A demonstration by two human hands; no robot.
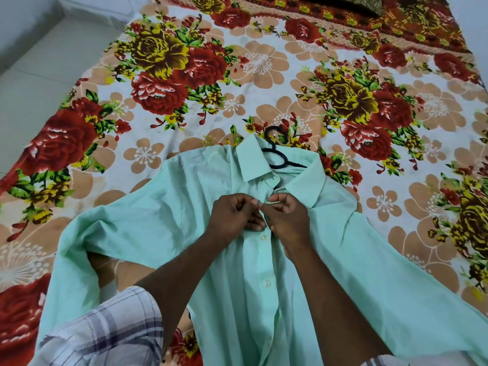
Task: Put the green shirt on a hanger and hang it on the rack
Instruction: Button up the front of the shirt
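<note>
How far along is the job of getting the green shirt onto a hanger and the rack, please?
Done: the hanger sits inside the shirt, its hook poking out at the collar. In hand: the left hand and right hand pinch the front near the top button. Left: hanging it; no rack is in view.

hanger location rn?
Head view, just above centre: the black hanger lies on the floral bedsheet inside the green shirt, only its hook and neck showing at the open collar, beyond both hands.
</note>
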